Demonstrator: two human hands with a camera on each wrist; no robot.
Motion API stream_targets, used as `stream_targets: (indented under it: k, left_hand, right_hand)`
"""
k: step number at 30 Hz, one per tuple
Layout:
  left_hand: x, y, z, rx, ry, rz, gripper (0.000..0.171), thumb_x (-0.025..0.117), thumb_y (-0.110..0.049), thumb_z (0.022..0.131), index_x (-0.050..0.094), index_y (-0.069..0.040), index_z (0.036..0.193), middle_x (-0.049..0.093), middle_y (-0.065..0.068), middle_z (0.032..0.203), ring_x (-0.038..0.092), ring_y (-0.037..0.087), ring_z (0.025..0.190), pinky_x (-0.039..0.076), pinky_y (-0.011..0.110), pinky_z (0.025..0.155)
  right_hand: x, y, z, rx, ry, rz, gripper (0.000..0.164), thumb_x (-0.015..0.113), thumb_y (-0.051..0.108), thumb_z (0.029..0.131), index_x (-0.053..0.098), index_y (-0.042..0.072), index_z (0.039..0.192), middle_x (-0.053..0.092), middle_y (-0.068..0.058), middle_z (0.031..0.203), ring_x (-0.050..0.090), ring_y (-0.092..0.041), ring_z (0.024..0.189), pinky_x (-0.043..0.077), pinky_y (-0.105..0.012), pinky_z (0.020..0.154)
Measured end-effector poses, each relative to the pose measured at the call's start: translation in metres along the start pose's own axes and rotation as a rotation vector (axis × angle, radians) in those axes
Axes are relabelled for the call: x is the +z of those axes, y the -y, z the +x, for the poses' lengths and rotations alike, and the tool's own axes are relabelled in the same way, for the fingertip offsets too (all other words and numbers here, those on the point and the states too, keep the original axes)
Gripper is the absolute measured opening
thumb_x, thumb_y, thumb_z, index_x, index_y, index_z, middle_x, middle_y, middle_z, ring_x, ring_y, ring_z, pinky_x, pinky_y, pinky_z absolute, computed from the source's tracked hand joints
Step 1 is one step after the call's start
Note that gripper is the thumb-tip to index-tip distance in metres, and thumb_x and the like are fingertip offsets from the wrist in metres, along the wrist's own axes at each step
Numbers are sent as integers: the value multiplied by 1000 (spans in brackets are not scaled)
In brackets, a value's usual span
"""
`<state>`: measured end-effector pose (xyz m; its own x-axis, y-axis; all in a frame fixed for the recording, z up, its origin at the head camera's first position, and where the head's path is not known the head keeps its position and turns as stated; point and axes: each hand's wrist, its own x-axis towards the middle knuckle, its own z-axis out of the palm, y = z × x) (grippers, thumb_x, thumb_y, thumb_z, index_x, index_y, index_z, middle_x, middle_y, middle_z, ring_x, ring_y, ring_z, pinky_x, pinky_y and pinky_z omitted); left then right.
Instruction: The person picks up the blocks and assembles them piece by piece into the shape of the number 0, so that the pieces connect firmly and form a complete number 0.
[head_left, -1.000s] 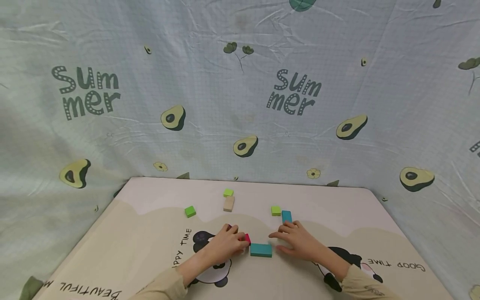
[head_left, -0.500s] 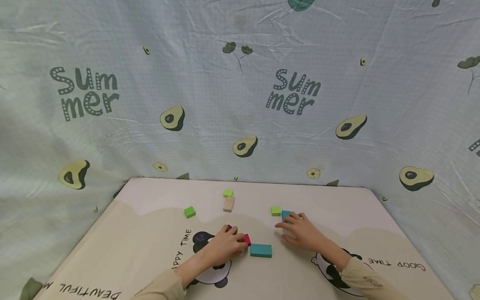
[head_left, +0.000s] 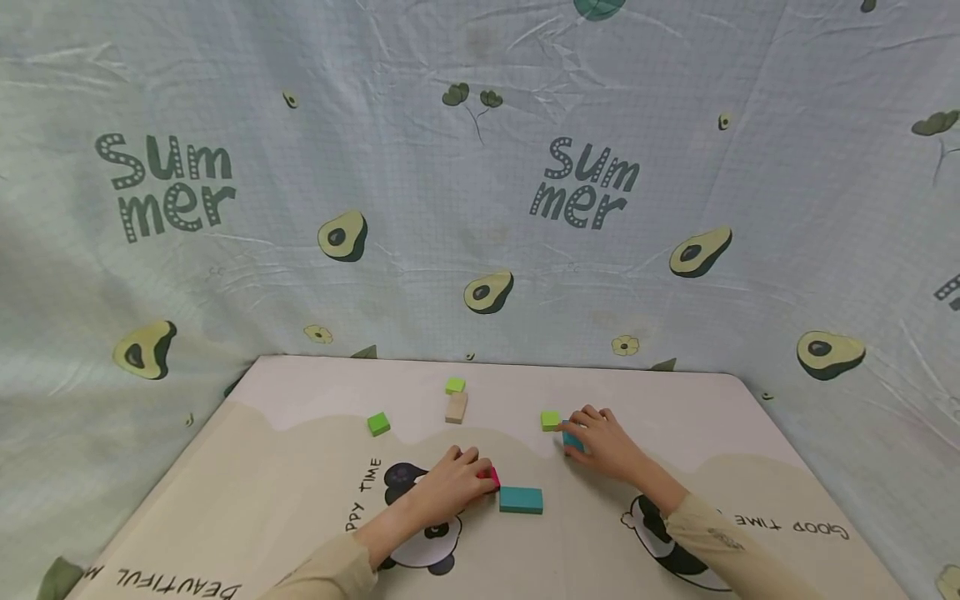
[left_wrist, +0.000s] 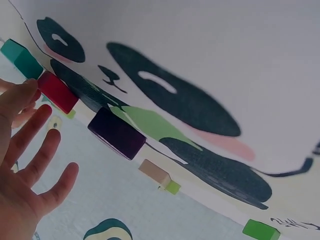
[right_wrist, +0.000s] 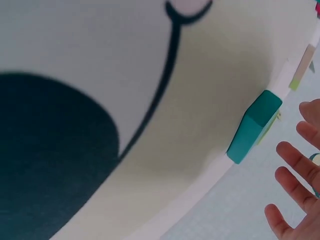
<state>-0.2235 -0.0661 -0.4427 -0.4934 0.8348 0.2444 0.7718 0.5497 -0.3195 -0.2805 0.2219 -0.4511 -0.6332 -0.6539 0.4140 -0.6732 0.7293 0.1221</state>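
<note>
My left hand (head_left: 452, 486) is by a red block (head_left: 491, 477), and in the left wrist view its thumb lies right at the edge of that red block (left_wrist: 58, 92). Its other fingers are spread and relaxed. A dark purple block (left_wrist: 117, 133) lies beside the red one; the hand hides it in the head view. To the right of the red block is a teal block (head_left: 521, 500) lying flat. My right hand (head_left: 606, 442) hovers at a blue-teal block (head_left: 573, 440), partly covered by the fingers. In the right wrist view, those fingers (right_wrist: 295, 160) are spread beside the teal block (right_wrist: 255, 127).
A lime block (head_left: 551, 421) sits just left of the right hand's block. Further back lie a wooden block (head_left: 456, 408) and a lime block (head_left: 455, 385) touching in this view. A green block (head_left: 378, 424) is at the left. A printed curtain (head_left: 420, 183) hangs behind the table.
My right hand has moved away from the flat teal block, forward to the far blue-teal block. The left hand has barely shifted, now covering the purple block in the head view.
</note>
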Motion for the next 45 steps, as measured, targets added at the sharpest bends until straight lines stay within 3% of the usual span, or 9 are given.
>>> stream_targets:
  k: [6,12,24,32,45]
  left_hand:
    - [4,2,2,16,1,21,18,60,-35,81,64,-33,98,61,-12,95,45,9,80,34,25,68]
    - [7,5,4,6,31,-36,18,57,-31,83,64,-33,100,62,-15,96,45,7,80,31,24,68]
    - [8,6,5,11,14,-61,17,56,-30,84,65,-33,98,63,-15,95,47,7,80,32,23,68]
    - [5,6,8,1,33,-90,16,59,-27,82,66,-31,96,64,-14,94,47,6,79,31,22,67]
    - [4,7,8,13,30,-103,16,61,-26,81,66,-31,95,64,-14,93,46,6,78,30,22,67]
  right_hand:
    - [4,-2,7,36,-4,-1,29,70,22,74,63,16,102,58,1,90,47,-16,84,34,-36,69]
    - [11,-6,12,79,23,-33,30,68,26,76,62,16,104,58,0,95,48,-17,87,36,-38,70]
    - [21,-10,24,71,15,-23,33,69,27,75,62,13,104,59,-3,98,49,-20,88,37,-39,68]
    - [27,-13,28,87,76,-54,34,66,32,78,61,14,106,60,-2,98,49,-19,89,37,-39,68]
    - [28,-12,33,101,101,-46,30,67,32,77,64,14,101,57,-1,91,45,-17,82,33,-35,65]
